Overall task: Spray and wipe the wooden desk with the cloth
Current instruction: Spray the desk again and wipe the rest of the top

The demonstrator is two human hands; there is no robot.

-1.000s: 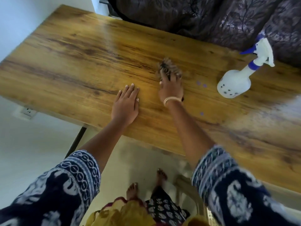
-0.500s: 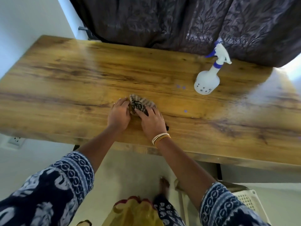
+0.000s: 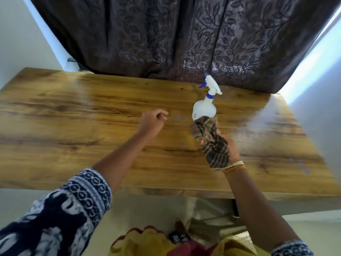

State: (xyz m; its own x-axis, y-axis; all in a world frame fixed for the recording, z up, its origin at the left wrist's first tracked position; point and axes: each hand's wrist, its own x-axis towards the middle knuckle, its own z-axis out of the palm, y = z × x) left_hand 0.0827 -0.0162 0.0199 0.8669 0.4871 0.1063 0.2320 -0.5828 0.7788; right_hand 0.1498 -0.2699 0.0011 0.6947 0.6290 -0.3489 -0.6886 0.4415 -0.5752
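Observation:
The wooden desk fills the middle of the view, its grain running left to right. My right hand is raised above the desk's right half and grips a bunched brown striped cloth, whose top end covers the base of a white spray bottle with a blue trigger. The bottle stands upright near the desk's back edge. My left hand hovers over the desk's middle, fingers loosely curled, holding nothing. A few small purple dots lie between my hands.
A dark leaf-patterned curtain hangs along the desk's back edge. White walls flank both sides, with bright light at the right. Below the front edge I see floor, a white basket and yellow clothing.
Both hands were pressing the cloth on the desk near the front edge. My right hand has since lifted the cloth up and right toward the bottle, and my left hand let go.

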